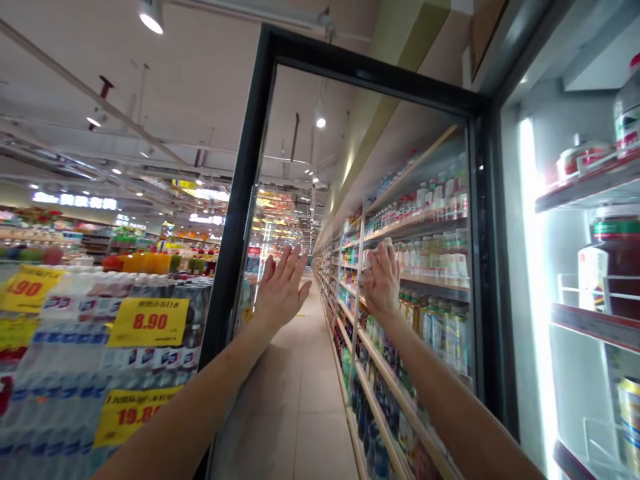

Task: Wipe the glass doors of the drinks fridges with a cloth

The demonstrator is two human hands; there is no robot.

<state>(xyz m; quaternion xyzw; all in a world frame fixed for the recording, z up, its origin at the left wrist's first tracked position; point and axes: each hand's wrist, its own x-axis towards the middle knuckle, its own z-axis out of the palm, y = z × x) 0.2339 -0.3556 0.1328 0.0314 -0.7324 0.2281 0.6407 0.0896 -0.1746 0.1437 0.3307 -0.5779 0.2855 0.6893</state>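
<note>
The glass door [310, 173] of a fridge, framed in black, stands swung open in front of me. My left hand [283, 283] is spread flat at the pane, fingers apart and thumb out, with nothing in it. To its right, my right hand [384, 283] is also raised to the glass, its fingers pressed together. Something small and whitish shows at its left edge and fingertips; what it is, I cannot make out. Shelves of bottles [440, 253] show behind the pane around this hand.
On the right, the lit fridge interior holds wire-fronted shelves [595, 323] and a dark bottle with a green band [617, 263]. Stacked bottled drinks [60, 393] with yellow price signs [149, 323] are on the left. A tiled aisle floor [280, 407] runs ahead.
</note>
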